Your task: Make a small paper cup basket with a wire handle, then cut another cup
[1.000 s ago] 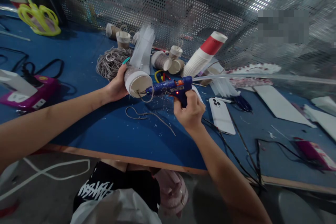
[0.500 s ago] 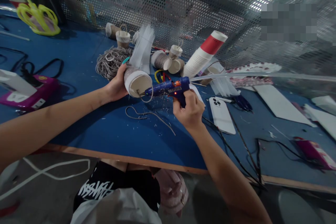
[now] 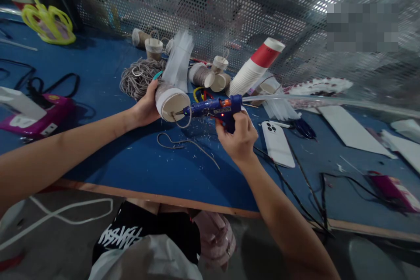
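Both busy mid-frame, the left hand [image 3: 146, 108] grips a wrapped cup [image 3: 169, 104], the right hand [image 3: 238, 136] a glue gun [image 3: 210, 107], nozzle [image 3: 181, 112] inside the mouth; gluing seems underway, and the next move wants a steady cup.

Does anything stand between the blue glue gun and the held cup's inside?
Only a grey cord loop hangs by the mouth of the round white-rimmed cup, overlapping the blue plastic glue gun in view; whether encircling it is unclear.
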